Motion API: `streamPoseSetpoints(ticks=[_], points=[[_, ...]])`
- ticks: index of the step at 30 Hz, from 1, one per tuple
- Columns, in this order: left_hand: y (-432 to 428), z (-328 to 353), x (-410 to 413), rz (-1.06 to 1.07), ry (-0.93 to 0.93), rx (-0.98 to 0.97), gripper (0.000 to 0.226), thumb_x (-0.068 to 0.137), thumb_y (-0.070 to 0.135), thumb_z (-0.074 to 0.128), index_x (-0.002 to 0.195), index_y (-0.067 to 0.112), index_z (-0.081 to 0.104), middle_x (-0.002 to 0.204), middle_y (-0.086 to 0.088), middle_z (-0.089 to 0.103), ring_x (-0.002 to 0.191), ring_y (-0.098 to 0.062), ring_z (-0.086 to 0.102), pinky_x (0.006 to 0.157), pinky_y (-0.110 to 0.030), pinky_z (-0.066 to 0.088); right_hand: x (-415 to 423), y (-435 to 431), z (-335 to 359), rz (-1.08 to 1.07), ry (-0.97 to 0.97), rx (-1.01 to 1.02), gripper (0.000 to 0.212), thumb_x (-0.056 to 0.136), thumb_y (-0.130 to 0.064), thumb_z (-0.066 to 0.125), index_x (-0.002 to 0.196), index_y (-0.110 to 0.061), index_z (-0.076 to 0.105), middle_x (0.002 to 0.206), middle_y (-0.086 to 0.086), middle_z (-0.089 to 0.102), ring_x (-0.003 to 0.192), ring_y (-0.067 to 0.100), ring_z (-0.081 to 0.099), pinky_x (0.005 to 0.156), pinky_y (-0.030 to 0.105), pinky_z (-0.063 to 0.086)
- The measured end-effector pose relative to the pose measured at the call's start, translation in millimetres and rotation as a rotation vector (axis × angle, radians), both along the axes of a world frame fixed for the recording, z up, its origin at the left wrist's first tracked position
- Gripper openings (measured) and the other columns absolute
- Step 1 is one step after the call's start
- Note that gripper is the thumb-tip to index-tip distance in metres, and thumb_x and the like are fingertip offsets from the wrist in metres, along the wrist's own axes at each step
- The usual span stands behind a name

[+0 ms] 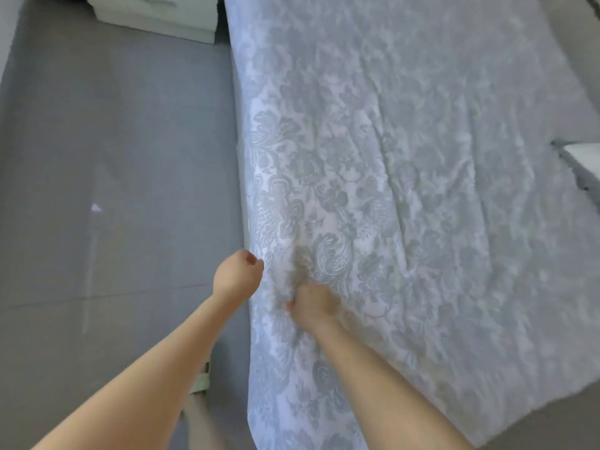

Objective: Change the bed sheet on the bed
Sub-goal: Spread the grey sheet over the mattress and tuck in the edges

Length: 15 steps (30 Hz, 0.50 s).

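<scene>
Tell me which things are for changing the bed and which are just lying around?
For the job:
patterned sheet
left hand and right hand, gripping it near its edge

Just lying about:
pale green box by the bed's far end
small white scrap on the grey floor
white thing at the right, too cut off to name

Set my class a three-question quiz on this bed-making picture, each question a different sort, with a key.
1. True or false: the patterned sheet is plain white.
2. The left hand is at the sheet's edge. The right hand is: A on the sheet, B raised in the air, C out of view.
3. Fill in: the floor left of the sheet is ____.
Key: 1 false; 2 A; 3 grey.
</scene>
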<state>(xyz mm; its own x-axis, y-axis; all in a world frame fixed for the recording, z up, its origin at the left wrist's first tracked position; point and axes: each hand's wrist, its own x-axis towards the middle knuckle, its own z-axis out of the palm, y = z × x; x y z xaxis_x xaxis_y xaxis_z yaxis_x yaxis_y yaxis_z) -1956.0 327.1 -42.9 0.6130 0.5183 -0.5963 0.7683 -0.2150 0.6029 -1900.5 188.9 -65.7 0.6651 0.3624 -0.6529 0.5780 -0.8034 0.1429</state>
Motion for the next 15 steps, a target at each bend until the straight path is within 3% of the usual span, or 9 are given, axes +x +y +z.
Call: streamPoseSetpoints(ticks=[5,8,10,13,15], points=[[22.3,-12.4,57.9,-0.113,0.034,-0.032,0.012,0.092,0.019,0.045,0.089,0.009,0.051,0.075,-0.001,0.050,0.070,-0.020,0.047,0.051,-0.026,0.032,10.1,15.0,-7.9,0.030,0.115,-0.150,0.020,0.097,-0.021,0.044,0.106,-0.010,0.058,0.115,0.011,0.059,0.106,0.028,0.057,0.091,0.036,0.048],[38.1,-24.1,83.0,-0.132,0.066,-0.083,0.015,0.092,0.021,0.048,0.084,0.009,0.045,0.068,0.001,0.043,0.060,-0.016,0.041,0.051,-0.028,0.030,26.9,25.4,2.6,-0.054,0.243,-0.150,0.016,0.090,-0.015,0.051,0.076,-0.009,0.051,0.079,0.005,0.051,0.068,0.020,0.052,0.061,0.027,0.044],[48.8,-28.5,96.3,-0.115,0.060,-0.120,0.022,0.093,0.029,0.051,0.098,0.008,0.049,0.074,0.000,0.047,0.069,-0.019,0.048,0.059,-0.028,0.036,40.7,30.3,8.6,-0.185,0.250,-0.082,0.020,0.088,-0.019,0.050,0.070,-0.011,0.046,0.072,0.002,0.047,0.063,0.018,0.047,0.060,0.023,0.039],[59.8,-32.5,108.3,-0.088,0.070,-0.182,0.042,0.094,0.031,0.050,0.128,0.007,0.045,0.099,-0.007,0.056,0.090,-0.027,0.055,0.073,-0.032,0.043,47.8,30.6,15.7,-0.763,0.065,0.231,0.036,0.094,-0.031,0.045,0.062,-0.015,0.045,0.060,0.001,0.048,0.056,0.015,0.048,0.052,0.022,0.037],[67.2,-38.9,116.7,0.001,0.074,-0.298,0.051,0.093,0.028,0.051,0.139,0.008,0.038,0.105,-0.005,0.056,0.089,-0.025,0.058,0.086,-0.039,0.050,39.5,34.9,19.4,-1.393,0.035,0.521,0.040,0.096,-0.041,0.046,0.068,-0.012,0.049,0.060,0.005,0.055,0.049,0.017,0.050,0.047,0.022,0.039]])
